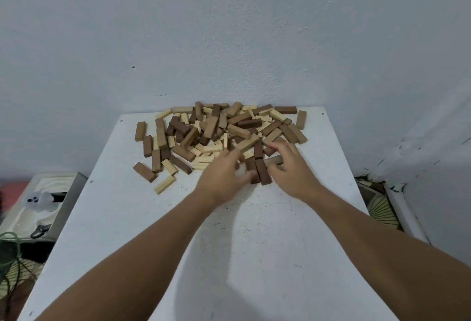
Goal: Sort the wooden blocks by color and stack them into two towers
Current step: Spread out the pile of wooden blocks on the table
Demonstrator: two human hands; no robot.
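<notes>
blocks of wood lie in a big mixed pile at the far end of a white table, close to the wall; some are dark brown, some mid brown, some pale; a few lie loose at the left edge of the pile, like one brown block and one pale block; at the near edge of the pile two dark blocks lie side by side, touching, their long sides pointing at the person; the left hand is just left of them, its fingers bent, with the tips at the left dark block; the right hand is just right of them, fingers curled round another brown block that lies across, behind the pair; both bare arms reach in from the near side; left of the table sits a pale box with a green cord near it.
</notes>
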